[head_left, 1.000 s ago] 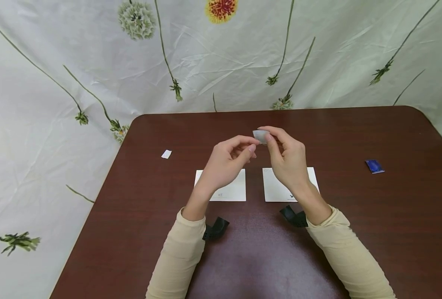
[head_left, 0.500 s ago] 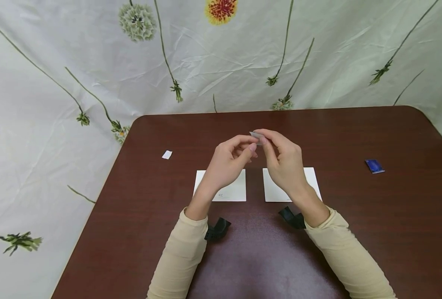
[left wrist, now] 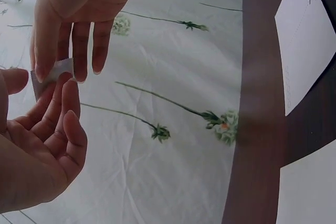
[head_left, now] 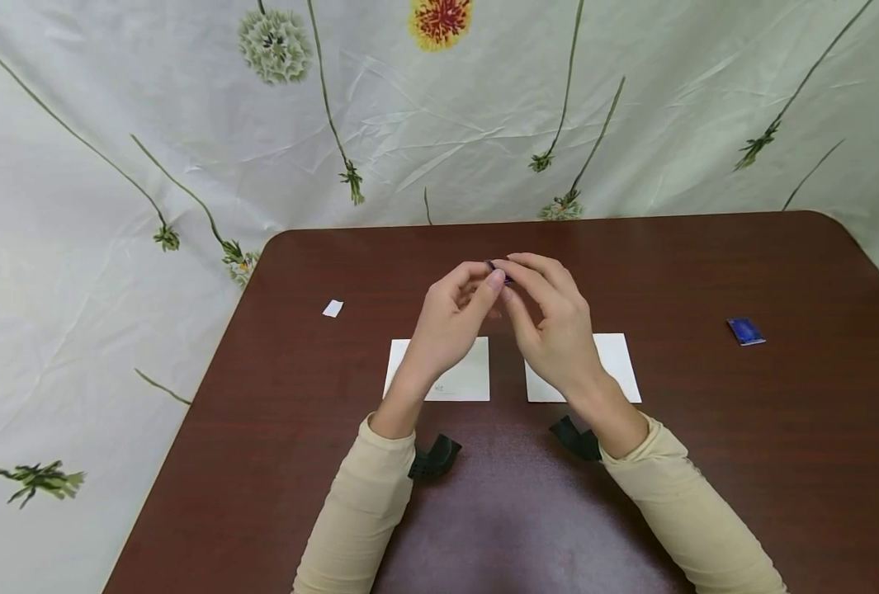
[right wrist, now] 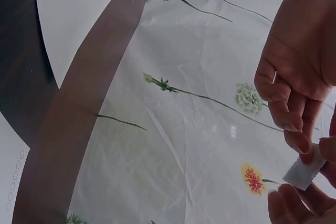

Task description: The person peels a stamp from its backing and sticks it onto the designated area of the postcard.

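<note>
Both hands meet above the far middle of the table, around a small sachet (head_left: 508, 280). In the head view only a thin dark blue sliver of it shows between the fingertips. Its pale silvery face and a toothed edge are seen in the left wrist view, where the sachet (left wrist: 64, 67) lies between the fingers. My left hand (head_left: 446, 318) pinches it from the left with thumb and forefinger. From the right, the thumb and fingers of my right hand (head_left: 558, 330) pinch it too. The right wrist view also has the sachet (right wrist: 303, 174), partly covered by fingers.
Two white cards, a left card (head_left: 461, 375) and a right card (head_left: 617, 363), lie beneath the hands. A blue packet (head_left: 746, 331) rests at the right of the brown table (head_left: 706, 272), a small white piece (head_left: 332, 308) at the left. Behind hangs a flowered cloth (head_left: 439, 124).
The sachet has turned from its silvery face to a dark blue edge. My right hand has moved slightly left, and the fingertips of both hands have come closer together around it.
</note>
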Demonstrator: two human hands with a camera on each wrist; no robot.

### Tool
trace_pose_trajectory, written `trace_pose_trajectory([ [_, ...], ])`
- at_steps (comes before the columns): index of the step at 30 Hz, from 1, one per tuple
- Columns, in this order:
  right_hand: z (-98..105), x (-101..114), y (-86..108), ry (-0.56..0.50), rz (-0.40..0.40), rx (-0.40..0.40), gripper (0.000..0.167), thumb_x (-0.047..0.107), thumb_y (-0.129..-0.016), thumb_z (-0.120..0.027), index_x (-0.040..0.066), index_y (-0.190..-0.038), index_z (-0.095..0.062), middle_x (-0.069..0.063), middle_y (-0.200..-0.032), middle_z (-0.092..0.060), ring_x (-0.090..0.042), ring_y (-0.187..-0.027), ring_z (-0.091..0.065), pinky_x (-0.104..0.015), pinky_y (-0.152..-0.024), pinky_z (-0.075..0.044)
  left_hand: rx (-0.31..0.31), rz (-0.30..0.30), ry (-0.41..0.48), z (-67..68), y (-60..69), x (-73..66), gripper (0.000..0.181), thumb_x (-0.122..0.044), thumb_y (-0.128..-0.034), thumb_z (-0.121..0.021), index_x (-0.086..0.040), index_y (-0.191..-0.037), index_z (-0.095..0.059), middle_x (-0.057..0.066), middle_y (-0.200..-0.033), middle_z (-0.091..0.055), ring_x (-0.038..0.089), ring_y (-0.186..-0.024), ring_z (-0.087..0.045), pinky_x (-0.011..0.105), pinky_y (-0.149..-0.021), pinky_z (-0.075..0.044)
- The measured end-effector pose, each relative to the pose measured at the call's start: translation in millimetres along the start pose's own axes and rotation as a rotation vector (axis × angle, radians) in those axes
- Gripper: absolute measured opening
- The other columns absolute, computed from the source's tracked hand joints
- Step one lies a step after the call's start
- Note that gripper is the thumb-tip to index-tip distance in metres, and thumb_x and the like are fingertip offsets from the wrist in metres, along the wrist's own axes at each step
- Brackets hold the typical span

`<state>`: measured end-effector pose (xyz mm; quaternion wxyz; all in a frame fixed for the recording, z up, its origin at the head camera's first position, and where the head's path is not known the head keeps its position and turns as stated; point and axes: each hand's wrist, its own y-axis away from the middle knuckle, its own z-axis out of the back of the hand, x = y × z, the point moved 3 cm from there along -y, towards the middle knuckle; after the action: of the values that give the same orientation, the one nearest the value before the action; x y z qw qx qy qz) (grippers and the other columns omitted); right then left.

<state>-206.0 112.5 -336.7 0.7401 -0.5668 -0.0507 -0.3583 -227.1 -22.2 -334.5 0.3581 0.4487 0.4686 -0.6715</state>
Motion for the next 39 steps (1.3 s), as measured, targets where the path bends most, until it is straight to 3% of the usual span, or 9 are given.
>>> trace_pose_trajectory([
  [8,-0.9,-0.1,0.9,-0.007,0.023,0.030,0.033,0.002,-0.087,-0.068,-0.003,-0.119,-0.064,-0.021,-0.128,-0.050,-0.035,-0.110,-0.047,-0.042,-0.084,-0.042,-0.016,-0.026,-0.002,3.7,0.4,-1.7,0.021,-0.008,-0.0976,-0.054,0.008,-0.110,-0.060,0.017,-0.094,-0.064,0.019,-0.082,-0.062,0.034,-0.078,-0.052],
  [11,-0.8,-1.0,0.6,-0.019,0.037,0.041,0.032,0.014,-0.093,-0.062,-0.003,-0.120,-0.063,-0.021,-0.128,-0.051,-0.036,-0.114,-0.045,-0.043,-0.085,-0.041,-0.026,-0.031,-0.002,4.6,0.5,-2.3,0.020,-0.007,-0.0974,-0.053,0.008,-0.110,-0.060,0.016,-0.094,-0.064,0.020,-0.080,-0.063,0.035,-0.077,-0.052],
  [15,-0.8,-2.3,0.5,-0.026,0.036,0.035,0.045,0.033,-0.100,-0.048,-0.005,-0.120,-0.062,-0.021,-0.127,-0.052,-0.036,-0.118,-0.044,-0.045,-0.089,-0.041,-0.036,-0.031,-0.034,5.2,0.2,-2.2,0.019,-0.006,-0.0967,-0.054,0.007,-0.109,-0.061,0.015,-0.092,-0.064,0.023,-0.077,-0.062,0.035,-0.074,-0.052],
  [18,-0.2,-2.6,0.1,-0.021,0.035,0.024,0.049,0.037,-0.101,-0.044,-0.006,-0.120,-0.062,-0.021,-0.127,-0.052,-0.036,-0.118,-0.044,-0.045,-0.090,-0.041,-0.032,-0.028,-0.088,5.1,-0.2,-1.3,0.018,-0.005,-0.0957,-0.055,0.006,-0.108,-0.062,0.017,-0.091,-0.064,0.025,-0.077,-0.062,0.034,-0.071,-0.052],
  [23,1.2,-3.0,-0.5,-0.018,0.040,0.017,0.036,0.022,-0.101,-0.050,-0.006,-0.121,-0.062,-0.021,-0.127,-0.053,-0.036,-0.119,-0.044,-0.044,-0.092,-0.040,0.001,-0.028,-0.201,4.3,0.4,-0.1,0.020,-0.005,-0.0935,-0.057,0.003,-0.110,-0.063,0.013,-0.092,-0.066,0.022,-0.078,-0.062,0.034,-0.070,-0.051],
  [29,2.7,-2.8,-1.6,-0.005,0.043,0.002,0.029,-0.005,-0.089,-0.061,-0.007,-0.118,-0.062,-0.021,-0.122,-0.056,-0.035,-0.116,-0.047,-0.043,-0.094,-0.039,0.046,-0.021,-0.263,2.7,1.1,1.3,0.019,-0.009,-0.0936,-0.059,0.000,-0.110,-0.064,0.008,-0.093,-0.066,0.017,-0.076,-0.062,0.031,-0.069,-0.052],
  [39,5.1,-4.1,-2.6,0.041,0.027,-0.023,0.027,-0.006,-0.084,-0.068,-0.005,-0.111,-0.066,-0.019,-0.106,-0.062,-0.035,-0.102,-0.053,-0.041,-0.087,-0.042,0.032,-0.037,-0.339,7.2,1.0,1.2,0.017,-0.009,-0.0936,-0.059,-0.003,-0.108,-0.066,0.005,-0.092,-0.067,0.018,-0.071,-0.059,0.029,-0.063,-0.049],
])
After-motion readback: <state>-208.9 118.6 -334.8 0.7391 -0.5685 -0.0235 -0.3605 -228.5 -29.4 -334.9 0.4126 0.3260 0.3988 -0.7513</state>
